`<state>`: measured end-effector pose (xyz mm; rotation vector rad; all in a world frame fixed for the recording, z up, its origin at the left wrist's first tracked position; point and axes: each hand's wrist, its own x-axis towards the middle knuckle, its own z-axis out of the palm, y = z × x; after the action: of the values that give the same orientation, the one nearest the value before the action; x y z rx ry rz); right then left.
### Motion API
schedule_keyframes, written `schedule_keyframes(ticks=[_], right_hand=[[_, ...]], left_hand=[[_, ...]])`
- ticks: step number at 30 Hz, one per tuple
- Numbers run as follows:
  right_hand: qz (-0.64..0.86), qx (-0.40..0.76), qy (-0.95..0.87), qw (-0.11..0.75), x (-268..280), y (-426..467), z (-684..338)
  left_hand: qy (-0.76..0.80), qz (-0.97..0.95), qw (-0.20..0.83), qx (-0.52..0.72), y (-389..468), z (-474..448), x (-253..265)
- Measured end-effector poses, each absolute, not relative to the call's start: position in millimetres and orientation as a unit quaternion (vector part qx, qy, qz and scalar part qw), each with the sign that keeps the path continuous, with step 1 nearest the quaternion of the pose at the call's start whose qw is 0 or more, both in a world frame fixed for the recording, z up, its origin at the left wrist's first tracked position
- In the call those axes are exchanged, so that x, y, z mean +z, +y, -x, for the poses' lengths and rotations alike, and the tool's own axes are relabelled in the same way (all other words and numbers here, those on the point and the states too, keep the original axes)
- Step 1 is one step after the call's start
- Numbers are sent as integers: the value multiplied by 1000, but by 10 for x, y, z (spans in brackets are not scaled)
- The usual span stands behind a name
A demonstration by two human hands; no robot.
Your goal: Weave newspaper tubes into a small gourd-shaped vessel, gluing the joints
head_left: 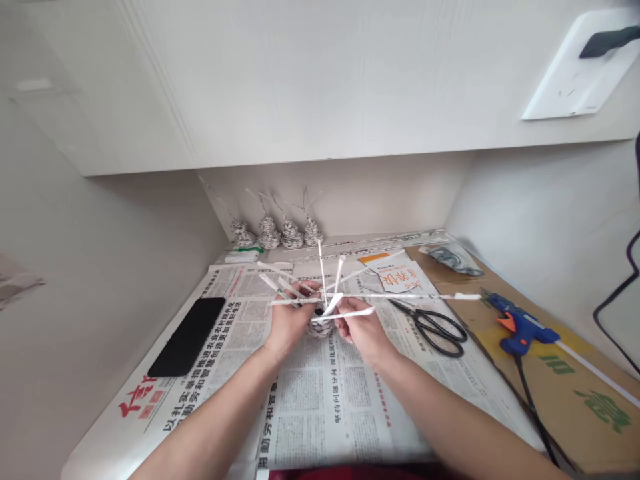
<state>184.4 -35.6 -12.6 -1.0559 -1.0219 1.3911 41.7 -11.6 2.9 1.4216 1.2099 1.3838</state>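
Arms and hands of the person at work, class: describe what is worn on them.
The left hand and right hand are ungloved. Both forearms are bare, with no sleeve, watch or bracelet visible. Dark red cloth, perhaps clothing, shows at the bottom edge.

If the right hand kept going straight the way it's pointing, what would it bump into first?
Probably the small woven paper piece: the right hand has its fingers right at its side. The left hand comes next, though depth is hard to judge here.
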Motion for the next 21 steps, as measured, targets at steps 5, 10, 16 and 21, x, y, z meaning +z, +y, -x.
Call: schedule_keyframes(ticks=[5, 10, 16, 21], right_hand=[[436, 421, -561, 564, -122, -397, -1868], [451, 177, -704, 519, -99, -454, -1924], [461, 7, -772, 437, -118, -443, -2003], [454, 8, -776, 438, -30, -434, -2019]], left_hand=[[487, -576, 382, 534, -126, -422, 35], [481, -592, 356, 540, -129, -425, 8], [460, -633, 327, 530, -186, -434, -19], [454, -644, 330, 520, -221, -451, 1]])
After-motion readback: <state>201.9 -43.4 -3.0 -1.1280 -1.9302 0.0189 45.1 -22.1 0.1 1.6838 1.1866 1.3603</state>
